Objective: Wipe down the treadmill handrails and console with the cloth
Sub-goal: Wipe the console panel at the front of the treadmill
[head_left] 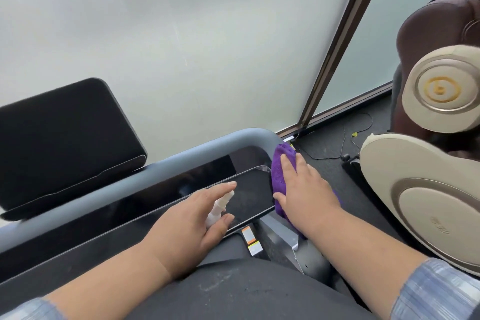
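Right hand [304, 189] pressed flat, fingers straight, hiding most of the purple cloth [281, 161] on the handrail [259, 138] (center frame). Left hand [192, 226] gripped a small spray bottle [220, 206], its body mostly hidden.

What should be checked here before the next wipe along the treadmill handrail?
1. Purple cloth lies on the right handrail bend: ok.
2. Right hand presses flat on the cloth: ok.
3. Left hand holds the spray bottle: ok.
4. Nozzle direction: cannot tell.
5. Console glass already wiped: cannot tell.
6. Handrail's left stretch reached: not ok.
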